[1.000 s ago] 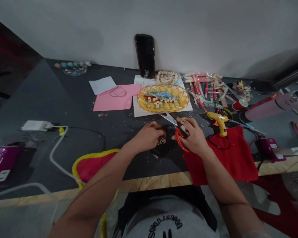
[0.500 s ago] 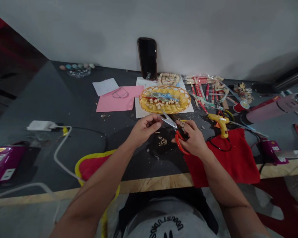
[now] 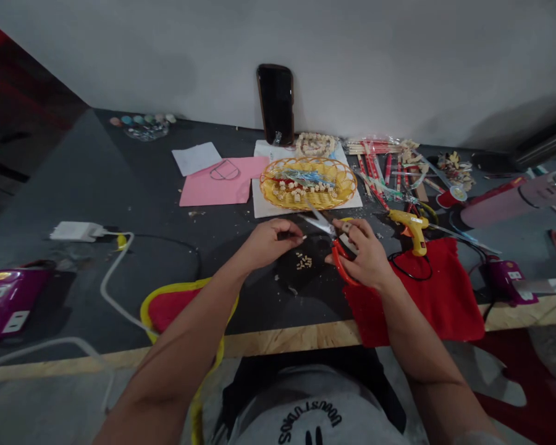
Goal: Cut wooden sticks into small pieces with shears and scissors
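Note:
My right hand grips red-handled scissors, their blades open and pointing up-left toward the basket. My left hand is pinched closed on a thin small stick whose pale tip pokes out toward the scissor blades. A little heap of cut wooden bits lies on the dark table between my two hands. Just beyond them stands a yellow woven basket holding more wooden bits and a blue strip.
A yellow glue gun lies on a red cloth to the right. Pink paper, a phone leaning on the wall, wrapped chopsticks, a white charger with cable, and a red-yellow pad surround the spot.
My left hand rose from the heap of wooden bits and now pinches a small stick by the scissor blades. The right hand with the scissors barely shifted.

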The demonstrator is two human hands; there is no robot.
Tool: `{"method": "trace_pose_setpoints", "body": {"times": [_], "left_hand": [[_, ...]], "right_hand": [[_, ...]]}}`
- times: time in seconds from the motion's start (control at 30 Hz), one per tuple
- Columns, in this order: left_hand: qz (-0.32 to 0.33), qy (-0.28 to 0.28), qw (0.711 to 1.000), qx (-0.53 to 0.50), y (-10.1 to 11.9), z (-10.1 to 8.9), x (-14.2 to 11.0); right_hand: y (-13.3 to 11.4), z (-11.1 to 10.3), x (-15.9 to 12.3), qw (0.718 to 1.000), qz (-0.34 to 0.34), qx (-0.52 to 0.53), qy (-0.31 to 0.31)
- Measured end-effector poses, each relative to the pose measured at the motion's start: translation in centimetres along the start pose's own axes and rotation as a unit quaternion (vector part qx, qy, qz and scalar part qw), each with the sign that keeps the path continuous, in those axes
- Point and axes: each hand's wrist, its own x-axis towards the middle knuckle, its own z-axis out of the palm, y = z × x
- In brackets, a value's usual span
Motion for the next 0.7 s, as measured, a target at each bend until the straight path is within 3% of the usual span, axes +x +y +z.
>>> {"method": "trace_pose_setpoints", "body": {"times": [0.1,0.2,0.7], "left_hand": [[0.073,-0.078,0.976,0.188,-0.4,-0.2,0.1],[0.089,-0.090,0.952,0.277,-0.9,-0.1,0.2],[0.075,-0.096,0.940,0.317,-0.6,-0.4,-0.3]], "right_hand": [[0.6,-0.1,0.2,0.998,0.017,0.008,0.067],[0.7,0.1,0.3,0.996,0.018,-0.002,0.088],[0.9,1.0,0.2,0.997,0.043,0.002,0.062]]}}
